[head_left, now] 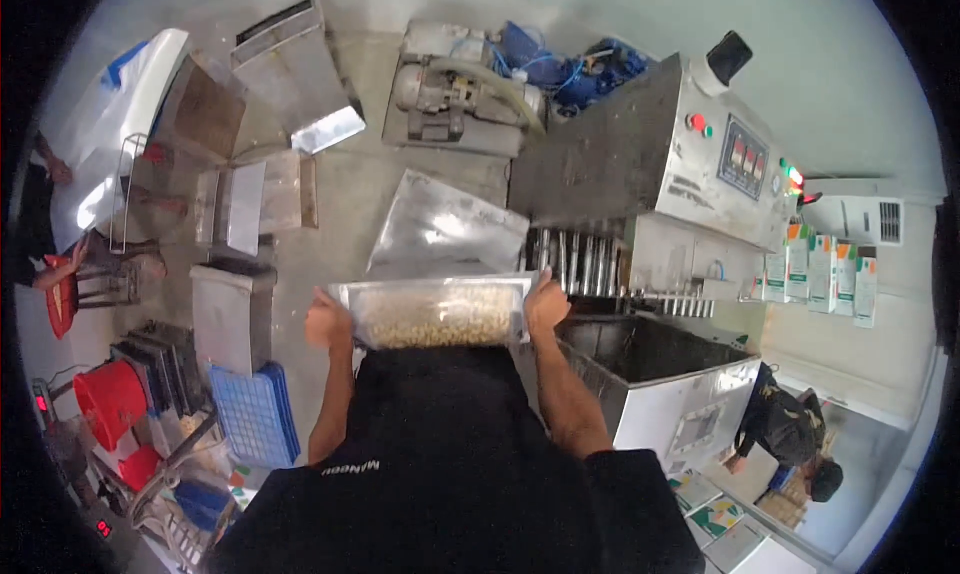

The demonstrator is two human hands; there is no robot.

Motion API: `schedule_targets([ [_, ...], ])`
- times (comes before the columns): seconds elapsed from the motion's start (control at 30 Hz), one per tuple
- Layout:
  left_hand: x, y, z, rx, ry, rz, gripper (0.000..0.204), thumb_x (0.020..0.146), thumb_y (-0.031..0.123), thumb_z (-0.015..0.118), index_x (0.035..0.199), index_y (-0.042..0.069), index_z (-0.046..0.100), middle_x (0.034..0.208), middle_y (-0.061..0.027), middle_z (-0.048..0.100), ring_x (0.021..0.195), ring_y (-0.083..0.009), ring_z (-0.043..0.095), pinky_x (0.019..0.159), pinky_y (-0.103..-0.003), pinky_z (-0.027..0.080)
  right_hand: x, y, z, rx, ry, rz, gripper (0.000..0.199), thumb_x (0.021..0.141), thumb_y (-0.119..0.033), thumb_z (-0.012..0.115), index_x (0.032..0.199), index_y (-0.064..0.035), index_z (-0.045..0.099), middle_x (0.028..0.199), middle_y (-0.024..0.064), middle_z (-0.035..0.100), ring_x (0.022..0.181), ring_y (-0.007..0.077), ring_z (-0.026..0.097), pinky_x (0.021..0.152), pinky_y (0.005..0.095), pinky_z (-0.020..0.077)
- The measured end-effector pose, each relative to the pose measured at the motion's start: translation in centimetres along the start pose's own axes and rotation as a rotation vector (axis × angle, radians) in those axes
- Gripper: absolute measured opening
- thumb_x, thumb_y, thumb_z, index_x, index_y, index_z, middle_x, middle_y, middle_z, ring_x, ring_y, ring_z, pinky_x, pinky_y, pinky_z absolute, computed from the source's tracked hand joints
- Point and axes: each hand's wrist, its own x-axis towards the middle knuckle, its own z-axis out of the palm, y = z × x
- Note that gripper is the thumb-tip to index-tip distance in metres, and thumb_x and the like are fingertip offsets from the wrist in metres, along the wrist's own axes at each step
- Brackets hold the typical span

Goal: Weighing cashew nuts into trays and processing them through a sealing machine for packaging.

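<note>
Stretched between my two hands is a clear plastic bag (440, 312) holding many small, pale yellow, nut-like pieces. Its left end is gripped in my left hand (329, 320), the fingers closed round the edge. The opposite end is pinched by my right hand (546, 306). The bag hangs level in front of my body, with the pieces gathered toward its near, lower side. Just beyond it a shiny sloped steel sheet (455, 226) leads to a big steel machine (590, 154).
Right of me stands an open steel tank (665, 399). A motor pump (430, 89) sits behind. At left are a steel box (232, 314), a blue crate (255, 414) and a red tub (110, 399). One person (790, 424) works at lower right; another person's hand (62, 266) shows far left.
</note>
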Motion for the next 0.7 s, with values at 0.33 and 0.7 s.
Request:
schedule_targets([
  [0.33,1.6,-5.6,2.7,-0.665,-0.341,0.394,0.045,0.104,0.038,0.044,0.111,-0.003,0.06,0.102,-0.0171,0.065,0.096,-0.028,0.061,0.08,-0.042,0.046,-1.7,7.0,-1.7,0.942,-0.653,-0.128,0.049,0.106,-0.043,0.042,0.116,0.0014,0.06,0.105,0.0074,0.061,0.097,0.0139,0.052,0.086,0.0306,0.0441],
  [0.7,-2.6,-5.1,2.5,-0.608,-0.179,0.317,0.068,0.105,0.051,0.038,0.07,-0.005,0.052,0.056,-0.0089,0.047,0.055,-0.021,0.046,0.053,-0.044,0.036,1.6,2.4,-1.5,0.922,-1.039,-0.136,0.063,0.097,-0.056,0.054,0.1,0.0058,0.066,0.085,0.013,0.064,0.081,0.0186,0.059,0.073,0.0392,0.0471],
])
